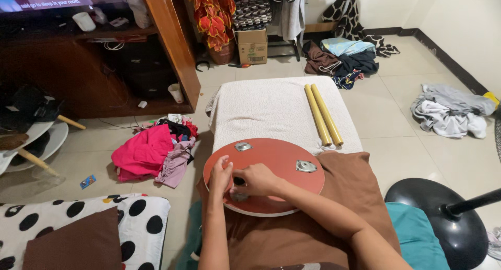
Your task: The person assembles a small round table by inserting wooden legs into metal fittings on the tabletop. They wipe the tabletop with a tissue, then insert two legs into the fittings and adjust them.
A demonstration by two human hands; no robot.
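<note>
Hands are brought together over the near edge of a round reddish-brown board (271, 163), which lies flat on a brown cloth (344, 197) in front of the person. The left hand (220, 175) is curled with its fingertips on the board's surface, and the right hand (259, 179) is closed around a small dark part (239, 182) set at a metal bracket (239, 196) near the rim; exactly how that part is pinched cannot be told. Two more metal brackets (306, 166) are seen fixed to the board, well apart. Beyond the board, two yellow rods (323, 115) are laid side by side, touching, on a white towel (261, 110). A cardboard box (252, 46) is stood on the floor by a plant pot (223, 53) holding red leaves; the box's contents are not shown. A white cup (176, 92) is set beside the wooden cabinet (172, 45).
</note>
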